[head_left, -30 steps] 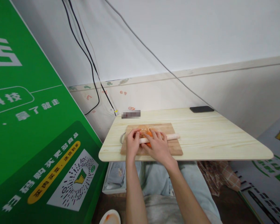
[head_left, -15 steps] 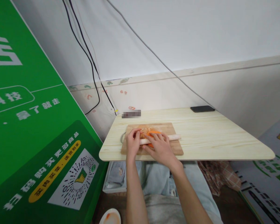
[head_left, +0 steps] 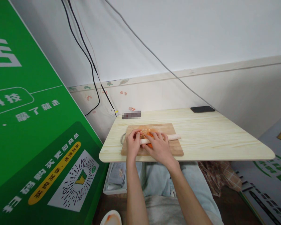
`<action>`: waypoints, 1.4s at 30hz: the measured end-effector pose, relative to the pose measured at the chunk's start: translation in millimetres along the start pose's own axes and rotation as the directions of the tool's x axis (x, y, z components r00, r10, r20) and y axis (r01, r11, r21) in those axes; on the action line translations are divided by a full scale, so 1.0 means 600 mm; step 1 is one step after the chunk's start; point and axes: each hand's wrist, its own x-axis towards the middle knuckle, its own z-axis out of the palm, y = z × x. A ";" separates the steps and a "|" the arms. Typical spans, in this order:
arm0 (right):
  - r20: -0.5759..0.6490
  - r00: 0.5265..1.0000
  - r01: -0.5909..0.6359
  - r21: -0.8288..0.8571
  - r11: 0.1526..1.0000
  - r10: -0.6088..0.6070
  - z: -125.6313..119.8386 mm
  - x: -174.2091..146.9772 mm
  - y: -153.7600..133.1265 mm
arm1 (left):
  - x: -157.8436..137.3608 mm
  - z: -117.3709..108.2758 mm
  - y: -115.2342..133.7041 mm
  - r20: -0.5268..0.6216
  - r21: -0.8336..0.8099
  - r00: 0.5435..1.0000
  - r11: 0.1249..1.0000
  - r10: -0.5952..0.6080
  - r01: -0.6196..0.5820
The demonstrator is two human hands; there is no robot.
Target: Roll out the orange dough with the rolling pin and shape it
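My right hand (head_left: 159, 147) lies over a pale wooden rolling pin (head_left: 174, 137), its thumb on the near side and its fingers bent over the far side. Under the pin is a flattened orange piece that looks like dough (head_left: 150, 145), partly hidden by my fingers. My left hand (head_left: 133, 141) is closed at the dough's left edge, thumb and fingertips drawn together by the pin's left end. Whether that hand also touches the pin cannot be made out. All this rests on a wooden cutting board (head_left: 176, 151), whose surface has orange smears and pale marks.
The board lies on a light wooden table (head_left: 215, 137) with rounded front corners. A black phone (head_left: 202, 109) lies at the back right, and a blurred-out object (head_left: 131, 115) at the back left. Below are a white box (head_left: 115, 187) and a stained white dish (head_left: 111, 217).
My right hand has moved slightly left, with its fingers more bent over the rolling pin, and less of the orange dough shows. My left hand is almost unchanged.
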 end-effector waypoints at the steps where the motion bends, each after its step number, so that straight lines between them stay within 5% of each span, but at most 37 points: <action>1: 0.012 1.000 -0.002 -0.001 1.000 0.002 -0.002 -0.001 -0.001 | 0.000 0.000 0.000 0.000 -0.003 1.000 1.000 -0.001 0.001; 12: 0.163 0.986 0.026 0.039 0.999 -0.032 -0.033 -0.025 -0.002 | -0.002 0.000 0.003 0.004 -0.015 1.000 1.000 0.009 -0.009; 24: 0.016 1.000 -0.009 -0.007 1.000 0.009 0.003 0.004 -0.003 | -0.002 0.000 0.001 0.010 -0.021 1.000 1.000 0.004 -0.004; 42: 0.116 0.993 0.017 0.030 0.999 -0.020 -0.030 -0.014 -0.004 | 0.001 0.001 0.000 0.004 -0.006 1.000 1.000 0.026 -0.026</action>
